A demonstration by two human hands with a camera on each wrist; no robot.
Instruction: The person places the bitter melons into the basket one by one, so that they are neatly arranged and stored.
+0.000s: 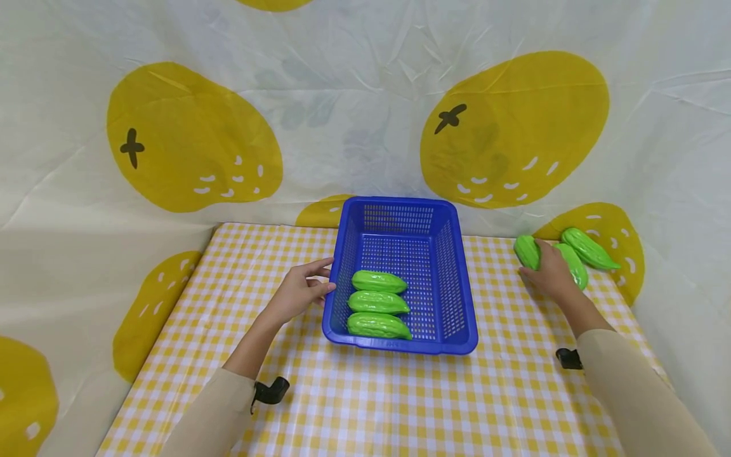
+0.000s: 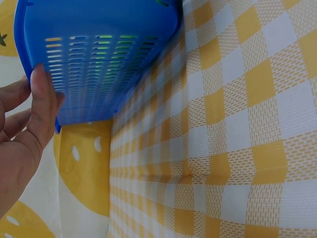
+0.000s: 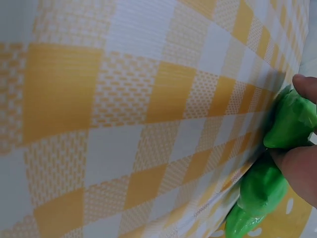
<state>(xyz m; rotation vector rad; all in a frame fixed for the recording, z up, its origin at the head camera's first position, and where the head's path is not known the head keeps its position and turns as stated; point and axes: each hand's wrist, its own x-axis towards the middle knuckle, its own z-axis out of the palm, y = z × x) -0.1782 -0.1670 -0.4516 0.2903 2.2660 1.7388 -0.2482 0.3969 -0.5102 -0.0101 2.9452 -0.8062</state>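
My right hand (image 1: pixel 551 270) grips a green bitter melon (image 1: pixel 526 251) at the table's far right. In the right wrist view, a finger and the thumb lie on opposite sides of that bitter melon (image 3: pixel 292 121). Two more bitter melons, one partly under the hand (image 1: pixel 573 265) and one beyond it (image 1: pixel 591 249), lie close by. My left hand (image 1: pixel 297 291) rests its fingertips on the left rim of a blue plastic basket (image 1: pixel 465 285), its fingers fairly straight. Inside the basket, three bitter melons (image 1: pixel 379 302) lie side by side along the left, tips pointing right.
A yellow-and-white checked cloth (image 1: pixel 365 400) covers the table. Behind it hangs a pale curtain (image 1: pixel 354 146) printed with big yellow fruits, close to the basket's far edge. A black wrist mount (image 1: pixel 271 390) sits at the left sleeve.
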